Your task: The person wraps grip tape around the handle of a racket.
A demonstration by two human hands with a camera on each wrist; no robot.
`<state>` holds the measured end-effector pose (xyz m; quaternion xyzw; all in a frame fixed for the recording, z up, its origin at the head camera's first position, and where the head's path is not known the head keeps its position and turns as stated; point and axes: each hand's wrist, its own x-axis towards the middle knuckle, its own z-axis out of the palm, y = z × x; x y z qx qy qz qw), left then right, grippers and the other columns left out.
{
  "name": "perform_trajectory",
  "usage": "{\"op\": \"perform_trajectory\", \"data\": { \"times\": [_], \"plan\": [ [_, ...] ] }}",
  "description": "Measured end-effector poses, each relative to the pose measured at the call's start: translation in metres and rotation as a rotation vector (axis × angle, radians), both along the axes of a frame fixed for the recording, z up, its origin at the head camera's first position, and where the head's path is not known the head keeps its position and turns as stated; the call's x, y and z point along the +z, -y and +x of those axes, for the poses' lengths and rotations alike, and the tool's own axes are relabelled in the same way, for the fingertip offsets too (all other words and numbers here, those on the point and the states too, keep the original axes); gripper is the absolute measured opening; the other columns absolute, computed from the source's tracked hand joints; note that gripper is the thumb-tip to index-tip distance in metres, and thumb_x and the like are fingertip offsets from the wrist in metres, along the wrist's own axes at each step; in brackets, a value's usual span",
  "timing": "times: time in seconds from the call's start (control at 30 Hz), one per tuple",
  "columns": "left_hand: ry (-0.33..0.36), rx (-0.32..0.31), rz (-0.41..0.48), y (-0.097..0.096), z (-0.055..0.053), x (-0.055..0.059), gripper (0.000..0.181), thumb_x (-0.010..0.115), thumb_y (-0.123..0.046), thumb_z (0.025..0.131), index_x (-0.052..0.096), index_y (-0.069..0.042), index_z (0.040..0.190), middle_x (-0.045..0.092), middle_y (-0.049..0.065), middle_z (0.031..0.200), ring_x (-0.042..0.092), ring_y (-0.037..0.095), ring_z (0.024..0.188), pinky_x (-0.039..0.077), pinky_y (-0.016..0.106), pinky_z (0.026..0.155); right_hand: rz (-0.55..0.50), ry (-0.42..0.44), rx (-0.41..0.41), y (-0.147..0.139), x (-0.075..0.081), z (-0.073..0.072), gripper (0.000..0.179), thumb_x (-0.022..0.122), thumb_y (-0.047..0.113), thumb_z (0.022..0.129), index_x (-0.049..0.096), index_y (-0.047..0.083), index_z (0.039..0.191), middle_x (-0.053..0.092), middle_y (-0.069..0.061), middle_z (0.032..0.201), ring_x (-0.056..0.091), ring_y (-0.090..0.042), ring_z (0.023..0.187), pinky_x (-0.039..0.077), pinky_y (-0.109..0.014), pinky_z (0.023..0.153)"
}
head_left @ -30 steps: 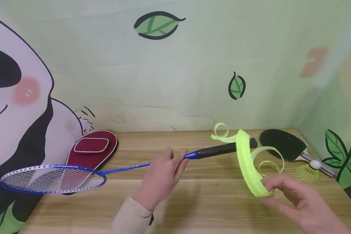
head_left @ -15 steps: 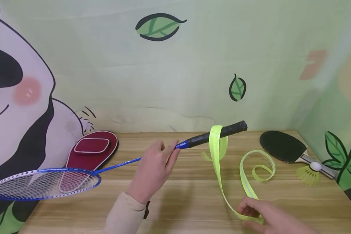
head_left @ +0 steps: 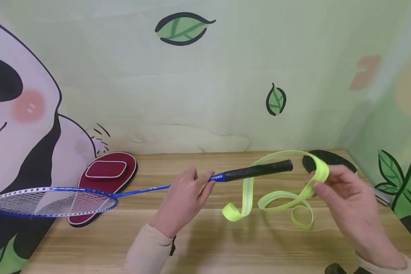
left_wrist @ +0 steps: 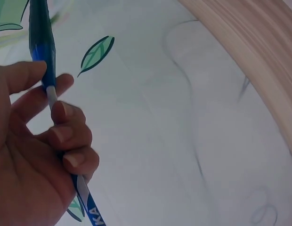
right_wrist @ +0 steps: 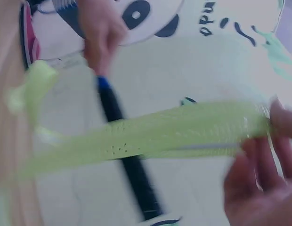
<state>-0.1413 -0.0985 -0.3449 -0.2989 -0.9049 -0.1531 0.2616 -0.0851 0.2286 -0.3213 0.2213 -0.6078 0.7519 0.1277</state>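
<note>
My left hand (head_left: 183, 201) holds a blue-and-white badminton racket (head_left: 144, 191) by the shaft, fingers curled round it in the left wrist view. The racket's strung head points left and its black handle (head_left: 257, 170) points right, raised over the table. My right hand (head_left: 354, 211) pinches a neon-yellow perforated grip tape (head_left: 320, 171) between thumb and fingers. From there the tape arcs left past the handle and hangs down behind it, ending in a curl. Its other end loops loosely below the right hand. In the right wrist view the tape (right_wrist: 136, 136) crosses the handle, blurred.
A dark red paddle case (head_left: 106, 173) lies at the back left, partly behind the racket strings. At the back right lies a black table tennis paddle (head_left: 332, 158), mostly covered by the right hand and tape. A printed cloth wall (head_left: 205, 95) rises behind the wooden table (head_left: 253, 255).
My right hand has dipped toward the front of the table, then risen to the right with the tape. The tape draped over the handle now hangs behind it. The racket shifted slightly.
</note>
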Motion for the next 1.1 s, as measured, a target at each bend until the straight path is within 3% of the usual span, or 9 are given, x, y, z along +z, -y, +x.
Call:
{"op": "perform_trajectory", "data": {
  "times": [0.07, 0.13, 0.3, 0.43, 0.53, 0.77, 0.93, 1.03, 1.1],
  "plan": [
    [0.040, -0.019, -0.020, 0.004, 0.001, 0.000, 0.024, 0.063, -0.026, 0.096, 0.073, -0.011, 0.113, 0.035, -0.005, 0.065, 0.030, 0.010, 0.054, 0.028, 0.021, 0.047, -0.201, -0.007, -0.004, -0.004, 0.008, -0.013, 0.024, 0.048, -0.019, 0.092, 0.057, -0.010, 0.113, 0.067, -0.014, 0.102, 0.066, -0.018, 0.080, 0.057, -0.022, 0.065],
    [0.079, -0.045, -0.035, 0.008, 0.002, -0.002, 0.024, 0.064, -0.026, 0.095, 0.074, -0.011, 0.112, 0.035, -0.005, 0.065, 0.029, 0.009, 0.053, 0.027, 0.020, 0.045, -0.369, 0.056, 0.004, -0.011, 0.013, -0.025, 0.023, 0.049, -0.014, 0.094, 0.057, -0.009, 0.115, 0.066, -0.014, 0.102, 0.064, -0.018, 0.077, 0.057, -0.022, 0.061],
    [0.133, -0.068, -0.023, 0.019, 0.003, 0.001, 0.025, 0.068, -0.026, 0.092, 0.074, -0.011, 0.111, 0.038, -0.004, 0.065, 0.029, 0.008, 0.052, 0.028, 0.018, 0.042, -0.466, 0.293, 0.040, -0.033, 0.003, -0.051, 0.020, 0.055, 0.003, 0.098, 0.057, -0.002, 0.117, 0.060, -0.009, 0.105, 0.061, -0.018, 0.087, 0.057, -0.024, 0.073],
    [0.129, -0.020, 0.005, 0.030, 0.000, 0.009, 0.027, 0.070, -0.027, 0.091, 0.074, -0.011, 0.112, 0.036, -0.003, 0.066, 0.029, 0.009, 0.053, 0.029, 0.020, 0.042, -0.331, 0.375, 0.136, -0.045, -0.017, -0.059, 0.027, 0.050, 0.012, 0.102, 0.054, 0.000, 0.126, 0.059, -0.009, 0.118, 0.061, -0.020, 0.103, 0.054, -0.028, 0.090],
    [0.104, 0.038, 0.018, 0.038, -0.003, 0.012, 0.027, 0.071, -0.027, 0.090, 0.074, -0.011, 0.112, 0.035, -0.002, 0.067, 0.029, 0.011, 0.053, 0.030, 0.021, 0.042, -0.219, 0.371, 0.184, -0.048, -0.028, -0.060, 0.033, 0.046, 0.012, 0.104, 0.046, 0.000, 0.135, 0.060, -0.009, 0.125, 0.060, -0.019, 0.113, 0.052, -0.029, 0.095],
    [0.099, 0.082, 0.063, 0.045, -0.004, 0.011, 0.026, 0.073, -0.025, 0.089, 0.074, -0.010, 0.111, 0.036, -0.002, 0.065, 0.030, 0.011, 0.053, 0.030, 0.021, 0.040, -0.139, 0.414, 0.127, -0.041, -0.037, -0.056, 0.032, 0.049, 0.022, 0.103, 0.042, -0.001, 0.124, 0.064, -0.008, 0.105, 0.065, -0.017, 0.096, 0.055, -0.025, 0.086],
    [0.100, 0.057, 0.010, 0.034, -0.003, 0.003, 0.025, 0.071, -0.026, 0.091, 0.075, -0.010, 0.110, 0.038, -0.003, 0.065, 0.032, 0.010, 0.052, 0.030, 0.021, 0.041, -0.046, 0.266, 0.094, -0.024, -0.030, -0.046, 0.024, 0.050, 0.009, 0.102, 0.049, -0.002, 0.123, 0.066, -0.010, 0.118, 0.068, -0.019, 0.093, 0.057, -0.024, 0.080],
    [0.103, 0.028, -0.045, 0.023, -0.002, -0.002, 0.026, 0.068, -0.029, 0.093, 0.075, -0.011, 0.110, 0.040, -0.005, 0.066, 0.034, 0.009, 0.052, 0.032, 0.020, 0.044, 0.140, 0.128, 0.084, -0.006, -0.027, -0.037, 0.034, 0.049, 0.001, 0.100, 0.047, 0.001, 0.134, 0.067, -0.011, 0.116, 0.069, -0.020, 0.085, 0.059, -0.027, 0.069],
    [0.107, 0.005, -0.067, 0.016, -0.003, -0.003, 0.027, 0.067, -0.031, 0.093, 0.075, -0.011, 0.110, 0.041, -0.006, 0.066, 0.034, 0.008, 0.052, 0.032, 0.020, 0.045, 0.274, 0.057, 0.136, 0.007, -0.027, -0.030, 0.036, 0.050, -0.004, 0.099, 0.049, 0.002, 0.135, 0.069, -0.013, 0.107, 0.069, -0.021, 0.082, 0.060, -0.031, 0.069]
  ]
}}
